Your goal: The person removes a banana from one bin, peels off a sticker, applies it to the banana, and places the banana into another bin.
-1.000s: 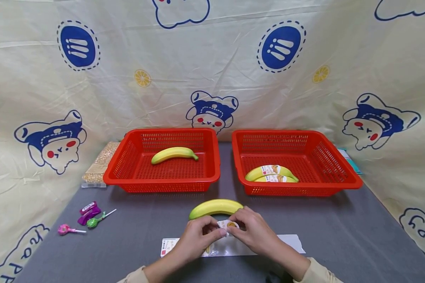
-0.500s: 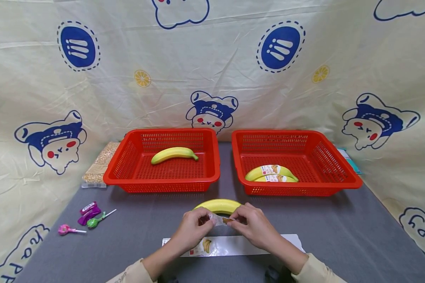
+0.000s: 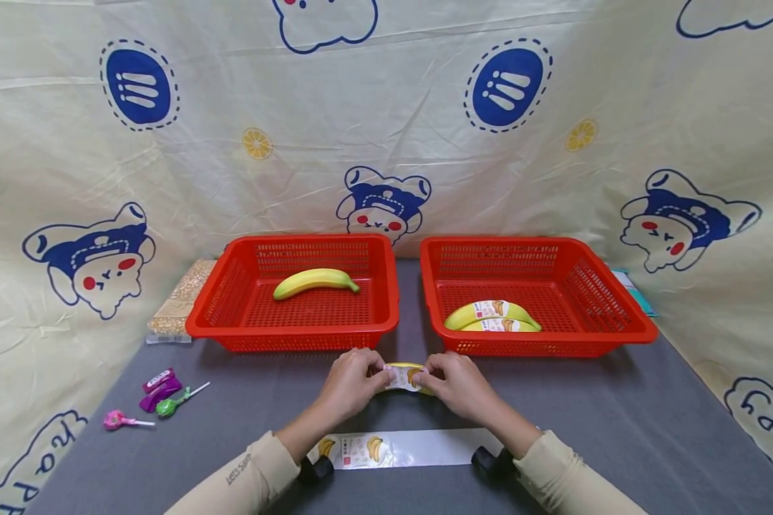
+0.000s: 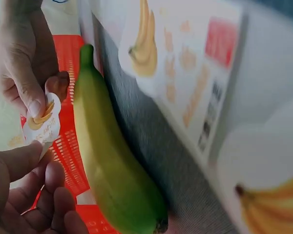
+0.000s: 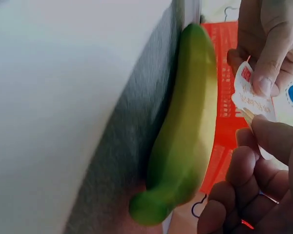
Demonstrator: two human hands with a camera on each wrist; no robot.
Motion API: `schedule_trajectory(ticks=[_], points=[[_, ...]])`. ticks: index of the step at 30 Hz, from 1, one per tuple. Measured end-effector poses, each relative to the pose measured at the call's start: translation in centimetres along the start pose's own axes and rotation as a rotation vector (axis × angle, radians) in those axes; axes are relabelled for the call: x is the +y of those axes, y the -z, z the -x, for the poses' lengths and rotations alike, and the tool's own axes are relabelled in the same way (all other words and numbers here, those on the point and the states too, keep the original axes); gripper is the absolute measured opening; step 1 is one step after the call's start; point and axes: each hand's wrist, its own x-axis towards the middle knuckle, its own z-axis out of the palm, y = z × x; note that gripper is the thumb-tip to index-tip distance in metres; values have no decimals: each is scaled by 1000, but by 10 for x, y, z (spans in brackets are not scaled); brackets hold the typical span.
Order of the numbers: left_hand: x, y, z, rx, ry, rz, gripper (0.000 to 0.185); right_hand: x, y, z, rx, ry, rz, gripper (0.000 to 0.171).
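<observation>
1. A person's left hand (image 3: 351, 378) and right hand (image 3: 456, 380) each pinch one end of a small white paper sticker with a banana print (image 3: 404, 376), stretched between them just above a yellow-green banana (image 3: 396, 366) on the grey table (image 3: 618, 429).
2. The wrist views show the sticker (image 4: 43, 124) held between thumb and fingertip, close beside the banana (image 4: 112, 165); contact cannot be told.
3. A long white backing strip printed with banana labels (image 3: 399, 449) lies near the forearms.
4. Behind, a red plastic mesh basket on the left (image 3: 245, 325) holds one bare banana (image 3: 314, 280); the red plastic mesh basket on the right (image 3: 618, 322) holds two labelled bananas (image 3: 492, 316).
5. Wrapped lollipops (image 3: 157, 400) lie at the left.
</observation>
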Motion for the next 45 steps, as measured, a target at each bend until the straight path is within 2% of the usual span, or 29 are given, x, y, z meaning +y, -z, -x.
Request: schedule_trajectory(ticks=[8,13,23,33,38,41,45], points=[[-1,-2,-10,25,-77,-214,21,0,-1,-15,-39,-7,124,28],[-2,-4,-14,22,-69,-277,24,-4,-2,-19,-51,16,187,32],[-2,-7,-18,-30,-43,-272,23,-6,-5,-23,-57,-25,218,34],[-4,-10,-19,-1,-87,-354,24,-9,-7,-26,-58,-54,262,33],[-6,-11,-18,-2,-74,-319,19,-9,-6,-25,-49,-73,276,34],[-8,-10,-18,-20,-45,-275,15,-7,-5,-24,-63,-107,243,33],[-12,-9,-18,-62,-15,-232,22,-2,-3,-23,-84,-129,204,28]])
